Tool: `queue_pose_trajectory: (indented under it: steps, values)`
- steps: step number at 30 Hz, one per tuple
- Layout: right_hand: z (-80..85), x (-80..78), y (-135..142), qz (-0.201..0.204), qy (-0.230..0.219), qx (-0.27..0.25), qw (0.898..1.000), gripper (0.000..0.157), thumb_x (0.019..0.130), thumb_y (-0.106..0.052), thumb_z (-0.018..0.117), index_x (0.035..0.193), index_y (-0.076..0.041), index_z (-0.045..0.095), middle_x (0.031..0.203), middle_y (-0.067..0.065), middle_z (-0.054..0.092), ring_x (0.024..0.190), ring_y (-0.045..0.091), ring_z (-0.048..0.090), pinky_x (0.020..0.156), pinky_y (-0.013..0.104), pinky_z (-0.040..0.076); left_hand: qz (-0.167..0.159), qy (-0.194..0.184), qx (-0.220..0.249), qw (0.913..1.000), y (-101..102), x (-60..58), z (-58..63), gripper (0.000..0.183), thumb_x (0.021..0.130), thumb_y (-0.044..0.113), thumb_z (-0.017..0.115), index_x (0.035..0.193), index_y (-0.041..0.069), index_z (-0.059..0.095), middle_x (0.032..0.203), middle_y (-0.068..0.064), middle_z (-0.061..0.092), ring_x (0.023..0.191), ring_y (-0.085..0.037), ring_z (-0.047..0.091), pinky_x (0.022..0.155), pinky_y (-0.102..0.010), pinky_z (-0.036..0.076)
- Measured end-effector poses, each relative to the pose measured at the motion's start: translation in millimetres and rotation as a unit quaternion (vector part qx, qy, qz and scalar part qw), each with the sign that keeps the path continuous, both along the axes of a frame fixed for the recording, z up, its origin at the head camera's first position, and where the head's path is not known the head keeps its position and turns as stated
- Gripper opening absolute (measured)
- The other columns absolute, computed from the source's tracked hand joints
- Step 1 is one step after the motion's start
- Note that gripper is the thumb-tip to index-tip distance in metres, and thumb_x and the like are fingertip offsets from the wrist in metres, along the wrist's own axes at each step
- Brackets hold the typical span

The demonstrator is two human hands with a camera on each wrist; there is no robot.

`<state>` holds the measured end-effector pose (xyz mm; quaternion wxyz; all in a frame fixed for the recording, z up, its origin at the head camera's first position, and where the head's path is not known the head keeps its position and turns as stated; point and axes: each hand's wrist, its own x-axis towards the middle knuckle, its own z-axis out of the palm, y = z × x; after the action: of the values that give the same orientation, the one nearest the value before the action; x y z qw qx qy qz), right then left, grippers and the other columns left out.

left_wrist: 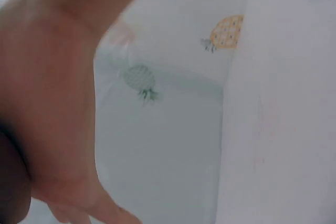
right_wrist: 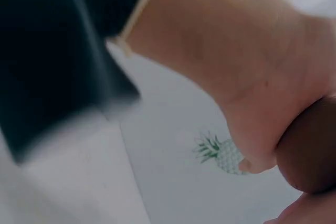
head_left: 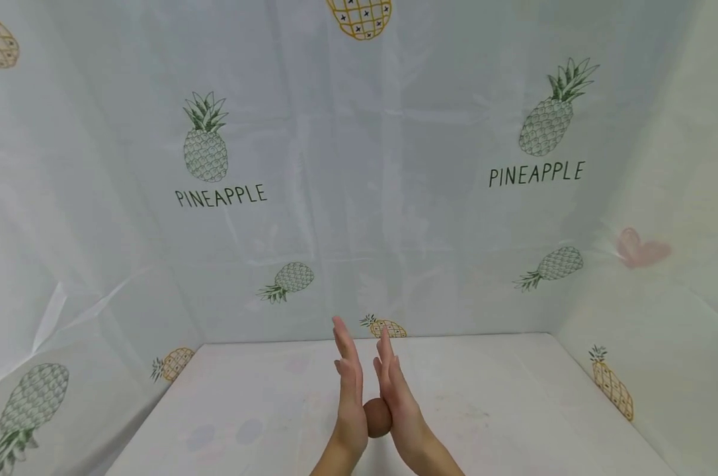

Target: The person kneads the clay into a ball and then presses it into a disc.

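"PINEAPPLE" printed twice on curtain. Left hand, right hand: fingers straight, palms pressing brown ball, cut off in wrist views.

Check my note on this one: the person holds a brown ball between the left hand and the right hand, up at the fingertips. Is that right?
Not quite: the brown ball isn't at the fingertips. The head view shows it low between the palms of the left hand and right hand, near the wrists.

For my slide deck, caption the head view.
A brown ball held between left hand and right hand, fingers extended.
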<state>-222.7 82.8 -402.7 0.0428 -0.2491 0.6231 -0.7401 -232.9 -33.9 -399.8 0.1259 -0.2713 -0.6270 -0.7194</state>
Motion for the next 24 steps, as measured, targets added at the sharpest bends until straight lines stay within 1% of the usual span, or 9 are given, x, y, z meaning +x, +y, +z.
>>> queue_pose_trajectory:
  steps: [2,4,8,11,14,16,18,21,24]
  values:
    - [1.9,3.2,-3.6,0.013,-0.005,0.0,1.0,0.053,0.111,-0.061,0.001,0.163,-0.057,-0.009,0.176,-0.006,-0.021,0.162,0.038,-0.017,0.118,0.076,-0.018,0.023,0.004,0.005,0.9997,-6.7,-6.0,0.1,0.058,0.111,0.05,0.001,0.166,0.043,-0.017,0.171,0.021,-0.027,0.157,-0.012,-0.031,0.116,-0.067,-0.03]
    - [3.4,6.1,-6.9,0.028,-0.011,-0.001,1.0,0.053,0.111,-0.062,0.0,0.162,-0.057,-0.011,0.175,-0.005,-0.024,0.161,0.039,-0.019,0.118,0.077,-0.017,0.047,0.016,0.009,0.9987,-12.9,-12.7,-0.4,0.059,0.112,0.047,0.003,0.167,0.039,-0.018,0.172,0.016,-0.028,0.158,-0.015,-0.031,0.116,-0.065,-0.032]
    - [5.2,9.8,-12.9,0.053,-0.015,-0.012,0.998,0.054,0.11,-0.061,-0.001,0.163,-0.055,-0.014,0.173,-0.003,-0.03,0.159,0.042,-0.025,0.115,0.079,-0.02,0.105,0.024,0.002,0.9942,-23.1,-24.6,-2.9,0.061,0.113,0.046,0.008,0.167,0.037,-0.018,0.172,0.015,-0.028,0.158,-0.014,-0.032,0.115,-0.065,-0.034]
    - [7.6,12.6,-14.3,0.061,-0.007,-0.021,0.998,0.056,0.111,-0.059,-0.001,0.164,-0.052,-0.015,0.172,-0.003,-0.033,0.158,0.043,-0.028,0.112,0.08,-0.024,0.142,0.029,-0.002,0.9895,-25.9,-30.6,-6.1,0.062,0.113,0.043,0.013,0.168,0.036,-0.016,0.173,0.018,-0.025,0.159,-0.013,-0.029,0.115,-0.067,-0.033]
    - [11.0,15.6,-12.3,0.056,0.006,-0.025,0.998,0.057,0.111,-0.058,-0.002,0.165,-0.048,-0.016,0.172,-0.005,-0.034,0.158,0.04,-0.03,0.11,0.08,-0.026,0.161,0.035,-0.01,0.9863,-23.7,-34.3,-10.5,0.064,0.114,0.041,0.016,0.169,0.032,-0.014,0.174,0.015,-0.022,0.16,-0.017,-0.028,0.114,-0.068,-0.032]
    - [13.2,17.0,-9.2,0.048,0.017,-0.029,0.998,0.057,0.111,-0.058,-0.003,0.166,-0.047,-0.016,0.172,-0.009,-0.032,0.159,0.036,-0.03,0.111,0.078,-0.026,0.161,0.034,-0.019,0.9862,-19.7,-35.1,-13.6,0.064,0.114,0.042,0.017,0.17,0.03,-0.013,0.175,0.012,-0.021,0.16,-0.02,-0.028,0.113,-0.069,-0.033]
    - [15.5,17.2,-5.2,0.037,0.027,-0.033,0.998,0.058,0.11,-0.057,-0.004,0.166,-0.047,-0.015,0.172,-0.013,-0.029,0.16,0.031,-0.028,0.113,0.076,-0.026,0.151,0.03,-0.031,0.9875,-14.1,-34.3,-17.2,0.064,0.114,0.043,0.015,0.17,0.028,-0.012,0.175,0.01,-0.02,0.16,-0.023,-0.027,0.112,-0.071,-0.033]
    - [18.2,15.3,1.6,0.018,0.041,-0.037,0.998,0.057,0.11,-0.057,-0.005,0.166,-0.048,-0.015,0.172,-0.019,-0.024,0.161,0.026,-0.025,0.114,0.075,-0.026,0.117,0.022,-0.043,0.992,-4.3,-30.5,-21.7,0.062,0.114,0.041,0.013,0.17,0.027,-0.012,0.176,0.008,-0.02,0.161,-0.024,-0.026,0.112,-0.071,-0.033]
    - [20.3,11.9,8.3,0.002,0.046,-0.044,0.998,0.058,0.11,-0.058,-0.005,0.166,-0.047,-0.015,0.172,-0.02,-0.024,0.161,0.025,-0.024,0.115,0.074,-0.027,0.073,0.022,-0.054,0.9956,5.3,-23.7,-24.1,0.061,0.114,0.039,0.01,0.169,0.028,-0.014,0.175,0.008,-0.021,0.161,-0.023,-0.027,0.112,-0.069,-0.034]
